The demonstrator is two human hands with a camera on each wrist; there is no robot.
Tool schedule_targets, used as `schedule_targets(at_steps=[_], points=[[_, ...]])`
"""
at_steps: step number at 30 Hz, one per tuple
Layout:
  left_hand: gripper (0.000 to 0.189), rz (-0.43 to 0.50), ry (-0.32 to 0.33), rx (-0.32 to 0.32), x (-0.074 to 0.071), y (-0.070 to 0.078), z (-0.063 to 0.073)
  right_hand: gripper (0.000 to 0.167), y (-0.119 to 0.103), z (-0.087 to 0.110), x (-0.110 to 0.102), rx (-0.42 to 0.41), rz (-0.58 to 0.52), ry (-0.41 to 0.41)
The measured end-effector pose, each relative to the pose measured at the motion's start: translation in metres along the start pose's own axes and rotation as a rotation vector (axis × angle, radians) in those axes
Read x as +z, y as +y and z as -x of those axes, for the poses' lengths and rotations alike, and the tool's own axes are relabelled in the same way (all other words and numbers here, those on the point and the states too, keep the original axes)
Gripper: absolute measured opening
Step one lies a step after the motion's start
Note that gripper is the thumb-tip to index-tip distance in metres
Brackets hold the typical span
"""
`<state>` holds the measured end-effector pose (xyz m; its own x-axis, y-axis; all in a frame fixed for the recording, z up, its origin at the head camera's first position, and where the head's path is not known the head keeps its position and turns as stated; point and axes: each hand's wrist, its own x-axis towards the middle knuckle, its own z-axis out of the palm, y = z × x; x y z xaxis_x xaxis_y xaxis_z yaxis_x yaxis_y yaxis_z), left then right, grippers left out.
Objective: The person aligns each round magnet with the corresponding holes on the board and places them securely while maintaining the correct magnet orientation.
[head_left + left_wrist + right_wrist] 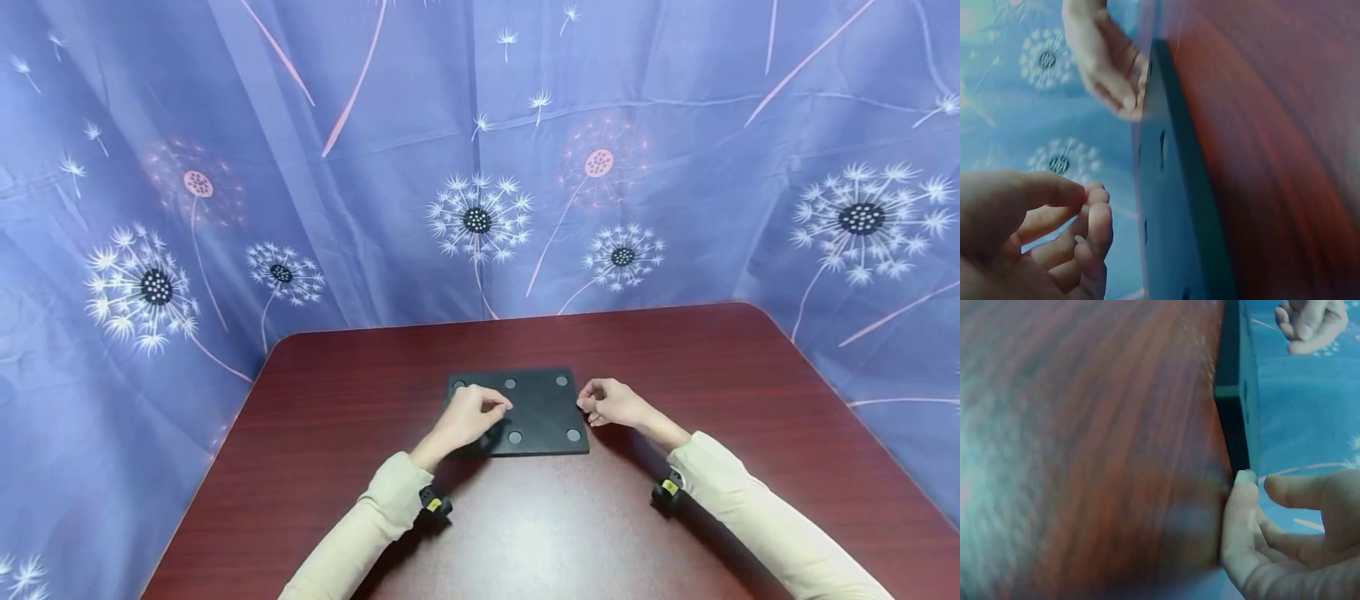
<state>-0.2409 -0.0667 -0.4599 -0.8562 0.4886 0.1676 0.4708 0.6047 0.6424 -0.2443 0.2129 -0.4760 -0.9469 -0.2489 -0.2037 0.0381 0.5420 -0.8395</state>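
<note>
A flat black board with several round grey spots lies on the table. Over its left part hovers my left hand, thumb and index fingertips together. Seen in the left wrist view, the left hand has its other fingers loosely curled, and nothing shows between them. My right hand is at the board's right edge. In the right wrist view, a fingertip of the right hand meets or nearly meets the board's corner; contact is hard to tell. Its thumb stands apart from that finger, with nothing visible between.
The dark red wooden table extends around the board and reflects light near its front. Behind it and at both sides hangs a blue curtain with dandelion prints. Dark wrist cameras with yellow marks, such as the left one, sit below the sleeves.
</note>
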Motion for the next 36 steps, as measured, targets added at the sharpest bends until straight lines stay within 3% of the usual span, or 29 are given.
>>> schedule_targets(at_steps=[4,7,10,13,16,19,24,27,32,36], points=[[0.016,-0.035,0.099,-0.06,-0.018,-0.017,0.009,0.017,0.0,0.004,-0.007,-0.023,0.006,-0.038],[0.018,-0.078,0.175,-0.138,-0.033,-0.027,0.017,0.017,0.0,0.01,-0.014,-0.082,0.109,-0.008],[0.022,-0.16,0.242,-0.185,-0.046,-0.035,0.025,0.015,0.003,0.017,-0.023,-0.181,0.263,0.088],[0.03,-0.291,0.279,-0.191,-0.057,-0.046,0.032,0.014,0.006,0.02,-0.033,-0.289,0.419,0.22],[0.041,-0.399,0.282,-0.201,-0.065,-0.057,0.039,0.016,0.011,0.022,-0.044,-0.366,0.555,0.344],[0.054,-0.452,0.256,-0.244,-0.073,-0.068,0.046,0.024,0.018,0.026,-0.053,-0.399,0.657,0.408],[0.069,-0.534,0.202,-0.308,-0.082,-0.082,0.055,0.042,0.033,0.04,-0.066,-0.358,0.808,0.438],[0.071,-0.577,0.203,-0.312,-0.087,-0.087,0.057,0.052,0.039,0.045,-0.071,-0.295,0.869,0.429],[0.072,-0.569,0.211,-0.324,-0.093,-0.091,0.058,0.063,0.041,0.048,-0.077,-0.187,0.881,0.364],[0.072,-0.552,0.198,-0.341,-0.094,-0.094,0.059,0.066,0.044,0.048,-0.078,-0.148,0.88,0.334]])
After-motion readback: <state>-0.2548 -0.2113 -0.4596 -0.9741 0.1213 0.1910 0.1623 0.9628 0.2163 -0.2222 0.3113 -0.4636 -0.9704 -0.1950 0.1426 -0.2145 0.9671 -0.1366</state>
